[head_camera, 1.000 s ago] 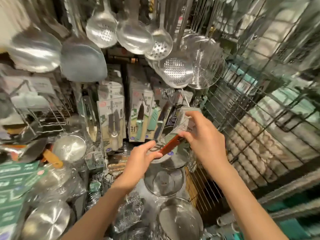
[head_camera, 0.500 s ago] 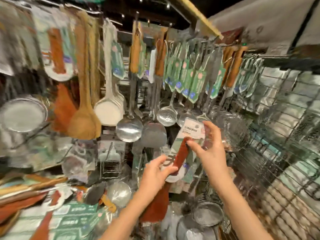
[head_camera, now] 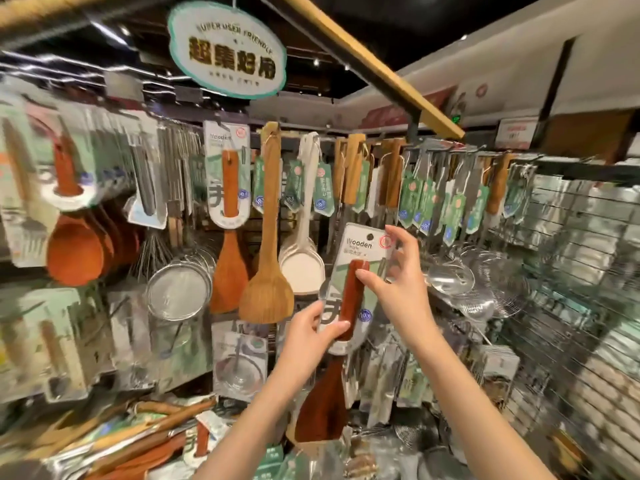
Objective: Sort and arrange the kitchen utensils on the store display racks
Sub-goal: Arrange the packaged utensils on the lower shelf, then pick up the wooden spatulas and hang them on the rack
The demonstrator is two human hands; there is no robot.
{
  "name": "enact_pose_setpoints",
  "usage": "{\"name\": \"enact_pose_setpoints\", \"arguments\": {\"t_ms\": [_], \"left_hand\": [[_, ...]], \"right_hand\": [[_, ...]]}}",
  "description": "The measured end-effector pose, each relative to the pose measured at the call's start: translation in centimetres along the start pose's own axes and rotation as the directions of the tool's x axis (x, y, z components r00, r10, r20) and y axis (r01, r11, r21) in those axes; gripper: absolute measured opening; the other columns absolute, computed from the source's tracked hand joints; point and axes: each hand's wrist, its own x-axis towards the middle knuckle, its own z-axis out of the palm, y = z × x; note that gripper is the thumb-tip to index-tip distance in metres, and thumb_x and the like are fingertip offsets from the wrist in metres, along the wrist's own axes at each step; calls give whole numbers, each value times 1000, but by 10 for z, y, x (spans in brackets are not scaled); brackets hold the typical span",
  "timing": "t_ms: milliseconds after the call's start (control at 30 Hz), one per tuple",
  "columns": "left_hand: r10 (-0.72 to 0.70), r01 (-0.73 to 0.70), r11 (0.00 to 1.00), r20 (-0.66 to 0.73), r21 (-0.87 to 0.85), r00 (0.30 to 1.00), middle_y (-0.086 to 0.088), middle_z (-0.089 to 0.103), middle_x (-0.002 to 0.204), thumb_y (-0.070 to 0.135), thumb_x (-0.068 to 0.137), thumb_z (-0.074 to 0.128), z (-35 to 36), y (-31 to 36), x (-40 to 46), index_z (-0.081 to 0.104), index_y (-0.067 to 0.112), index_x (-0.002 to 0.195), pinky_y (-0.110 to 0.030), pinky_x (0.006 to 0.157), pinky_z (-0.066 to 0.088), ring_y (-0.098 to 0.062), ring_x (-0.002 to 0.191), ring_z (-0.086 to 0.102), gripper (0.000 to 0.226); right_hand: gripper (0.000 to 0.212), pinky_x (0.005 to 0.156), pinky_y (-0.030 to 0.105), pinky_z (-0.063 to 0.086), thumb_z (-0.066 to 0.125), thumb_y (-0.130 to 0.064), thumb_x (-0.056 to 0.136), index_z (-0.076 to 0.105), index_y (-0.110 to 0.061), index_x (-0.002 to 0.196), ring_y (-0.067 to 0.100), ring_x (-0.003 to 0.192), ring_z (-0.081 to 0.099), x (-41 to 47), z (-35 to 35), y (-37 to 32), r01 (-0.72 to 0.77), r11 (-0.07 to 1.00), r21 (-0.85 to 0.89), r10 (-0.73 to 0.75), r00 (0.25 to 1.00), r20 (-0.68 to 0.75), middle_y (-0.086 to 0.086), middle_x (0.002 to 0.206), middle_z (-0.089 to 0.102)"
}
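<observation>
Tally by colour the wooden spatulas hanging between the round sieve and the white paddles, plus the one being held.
Reddish-brown: 2, the hanging carded spatula and the held spatula
Pale wood: 1, the pale spatula
Total: 3

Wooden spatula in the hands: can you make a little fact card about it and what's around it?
held thing: wooden spatula, dark red-brown, on a card that reads "Wooden"
left hand: grips the lower handle
right hand: pinches the card's top
same kind hanging: matching spatula up left
beside that: pale wooden turner, white spoon
overhead: oval sign
</observation>
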Motion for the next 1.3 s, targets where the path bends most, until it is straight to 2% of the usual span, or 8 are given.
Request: {"name": "enact_pose_setpoints", "arguments": {"t_ms": [167, 367, 533, 667, 733, 933, 1067, 1300], "left_hand": [[36, -36, 999, -30, -4, 999, 16, 72, 82, 15, 80, 69, -34, 13, -3, 66, 31, 85, -11, 59, 45, 2, 72, 65, 18], [30, -31, 999, -54, -24, 998, 4, 72, 91, 14, 83, 67, -45, 20, -4, 66, 25, 96, -30, 75, 55, -9, 84, 68, 17], [53, -53, 999, -117, -2, 992, 6, 72, 91, 16, 83, 67, -62, 33, 2, 64, 33, 92, -40, 82, 55, -10, 87, 68, 19], [94, -96, 995, -187, -1, 978, 7, 73, 93, 16, 83, 68, -91, 51, 16, 66, 33, 94, -43, 85, 54, -12, 90, 68, 21], [101, -109, 994, -222, -26, 970, 6, 74, 93, 11, 83, 67, -106, 61, 22, 66, 29, 97, -43, 86, 54, -13, 90, 69, 23], [97, -92, 995, -289, 33, 952, 0, 74, 89, 16, 83, 67, -143, 85, 41, 64, 26, 94, -42, 78, 56, -16, 84, 70, 15], [101, -86, 994, -290, 63, 952, 4, 73, 84, 18, 84, 66, -155, 91, 51, 64, 25, 93, -20, 63, 52, -5, 75, 69, 12], [87, -62, 994, -313, 88, 946, 9, 69, 73, 17, 86, 65, -166, 89, 64, 62, 26, 88, -9, 49, 42, 5, 59, 62, 9]], "right_hand": [[84, 83, 12, 50, 67, 3, 80, 28, -43, 138, -11, 102, 57, -3, 28, -18, 2, 998, 55, -4, 999, 32, -23, 124, 47], [80, 90, 38, 54, 66, 2, 82, 32, -57, 125, 8, 108, 61, -1, 45, -30, 11, 999, 43, -12, 999, 40, -3, 132, 50], [74, 104, 47, 42, 64, 2, 83, 37, -48, 131, 11, 128, 44, 15, 66, -44, 45, 998, 37, -48, 995, 87, -27, 131, 37], [63, 107, 11, 28, 63, -1, 85, 41, -34, 134, -28, 112, 31, 37, 90, -68, 131, 991, 22, -132, 985, 108, -30, 126, 35], [59, 91, -6, 23, 63, -2, 85, 44, -34, 130, -24, 107, 33, 49, 103, -82, 182, 983, 2, -181, 975, 128, -17, 129, 40], [53, 93, 4, 23, 62, -6, 87, 46, -36, 128, 1, 123, 36, 86, 137, -104, 198, 980, -5, -194, 964, 183, -7, 134, 42], [53, 77, -12, 21, 63, -6, 86, 48, -31, 130, -8, 106, 33, 102, 148, -105, 194, 981, 8, -192, 966, 172, -14, 121, 42], [51, 103, 33, 42, 64, -4, 85, 50, -27, 129, 1, 116, 40, 116, 162, -105, 168, 985, 41, -173, 962, 210, -6, 134, 47]]}}
